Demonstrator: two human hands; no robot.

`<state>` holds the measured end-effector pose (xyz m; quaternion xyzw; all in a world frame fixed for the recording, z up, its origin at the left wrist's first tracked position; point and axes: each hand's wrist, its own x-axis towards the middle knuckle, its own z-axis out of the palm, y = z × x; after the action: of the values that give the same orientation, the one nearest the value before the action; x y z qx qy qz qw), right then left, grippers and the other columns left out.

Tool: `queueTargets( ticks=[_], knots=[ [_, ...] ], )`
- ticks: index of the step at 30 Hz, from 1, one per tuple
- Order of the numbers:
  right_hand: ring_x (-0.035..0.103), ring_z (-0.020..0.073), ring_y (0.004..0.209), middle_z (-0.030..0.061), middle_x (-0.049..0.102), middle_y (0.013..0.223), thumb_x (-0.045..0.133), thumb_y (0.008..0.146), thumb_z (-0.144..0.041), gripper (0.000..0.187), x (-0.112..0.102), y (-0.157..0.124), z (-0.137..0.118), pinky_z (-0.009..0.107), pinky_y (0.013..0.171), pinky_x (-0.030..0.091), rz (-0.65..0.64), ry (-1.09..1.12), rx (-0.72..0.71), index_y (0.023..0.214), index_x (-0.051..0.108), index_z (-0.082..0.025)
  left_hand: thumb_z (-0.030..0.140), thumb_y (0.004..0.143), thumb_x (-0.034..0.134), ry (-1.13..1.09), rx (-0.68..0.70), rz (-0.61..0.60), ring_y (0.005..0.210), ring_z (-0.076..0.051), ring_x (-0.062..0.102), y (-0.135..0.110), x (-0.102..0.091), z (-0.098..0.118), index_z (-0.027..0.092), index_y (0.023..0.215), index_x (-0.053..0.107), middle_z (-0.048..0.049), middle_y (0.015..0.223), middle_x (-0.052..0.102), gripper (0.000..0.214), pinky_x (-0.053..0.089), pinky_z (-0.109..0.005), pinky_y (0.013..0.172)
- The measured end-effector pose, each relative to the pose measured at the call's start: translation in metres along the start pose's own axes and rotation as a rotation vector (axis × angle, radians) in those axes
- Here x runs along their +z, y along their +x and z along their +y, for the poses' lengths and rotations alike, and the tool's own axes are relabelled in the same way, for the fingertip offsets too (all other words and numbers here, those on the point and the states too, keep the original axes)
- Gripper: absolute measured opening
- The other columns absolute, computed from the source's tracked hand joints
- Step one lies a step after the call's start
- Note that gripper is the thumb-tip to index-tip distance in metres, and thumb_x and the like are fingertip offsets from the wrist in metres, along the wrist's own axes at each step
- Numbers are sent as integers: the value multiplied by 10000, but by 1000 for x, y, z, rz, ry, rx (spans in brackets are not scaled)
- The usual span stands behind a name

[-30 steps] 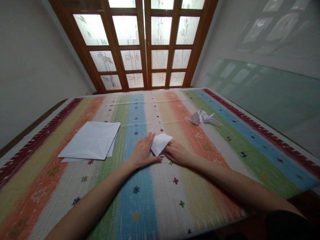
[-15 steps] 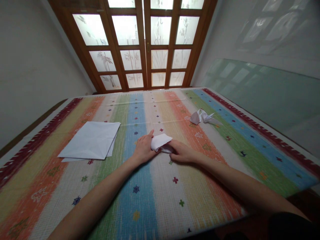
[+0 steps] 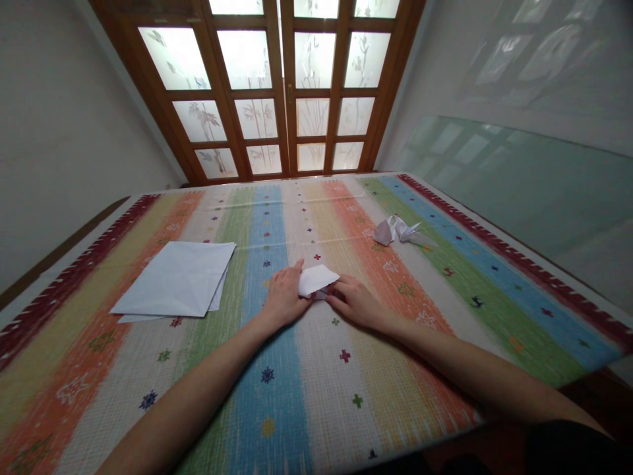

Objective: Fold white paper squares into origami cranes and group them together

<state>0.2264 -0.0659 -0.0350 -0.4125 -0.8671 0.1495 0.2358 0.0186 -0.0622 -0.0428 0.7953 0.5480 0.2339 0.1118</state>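
Note:
A small folded piece of white paper [image 3: 317,280] is between my two hands, just above or on the tablecloth near the middle. My left hand [image 3: 285,294] grips its left edge, with the thumb and fingers closed around it. On the other side, my right hand [image 3: 354,300] pinches the lower right edge, fingers bent inward. The paper's upper flap faces me, and a fold shows beneath it. Parts of the fingertips are hidden behind the paper.
A stack of white paper sheets [image 3: 175,278] lies to the left. Farther back on the right sits a folded paper figure [image 3: 397,230]. A striped tablecloth [image 3: 267,409] covers the table. Beyond it stand wooden doors with glass panes [image 3: 289,152], and a pale glass panel [image 3: 519,178] leans at the right.
My right hand has shifted slightly, its fingers closing in nearer the paper's edge. The upper flap sits a little flatter. The whole view has moved slightly.

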Motion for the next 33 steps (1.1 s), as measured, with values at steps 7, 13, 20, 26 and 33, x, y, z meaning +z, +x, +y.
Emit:
queueTargets(
  ticks=[7,13,20,26,33],
  knots=[
    [556,205,888,108,624,934,559,828,-131,113,6,5,-4,348,815,443,5,-96,113,751,641,-139,326,810,584,32,0,-4,1186,-315,520,-1,0,1,142,1424,339,-154,1256,595,686,377,-472,1009],
    [543,214,919,121,634,980,551,847,-154,137,6,10,-3,352,825,424,-38,-166,144,835,685,-128,224,776,544,39,-1,-21,1207,-316,498,-2,1,1,134,1433,330,-158,1285,576,697,369,-483,1021],
    [534,236,989,133,628,1045,493,925,-190,204,5,11,-3,372,854,409,-66,-257,81,1045,646,-131,182,731,532,46,13,-27,1209,-317,491,-3,1,0,146,1440,323,-158,1291,564,740,354,-487,1039],
    [532,238,994,120,638,1042,514,911,-193,174,2,15,-4,365,839,387,-104,-293,99,1021,636,-135,229,815,474,66,10,-50,1222,-305,480,-4,-2,4,123,1431,336,-165,1312,545,640,333,-470,1065],
    [510,246,982,117,641,1033,506,927,-224,196,3,17,-3,360,809,374,-102,-279,109,1031,652,-146,188,807,451,124,14,-62,1245,-306,457,-6,-1,6,111,1430,331,-171,1324,536,639,311,-467,1077]
  ],
)
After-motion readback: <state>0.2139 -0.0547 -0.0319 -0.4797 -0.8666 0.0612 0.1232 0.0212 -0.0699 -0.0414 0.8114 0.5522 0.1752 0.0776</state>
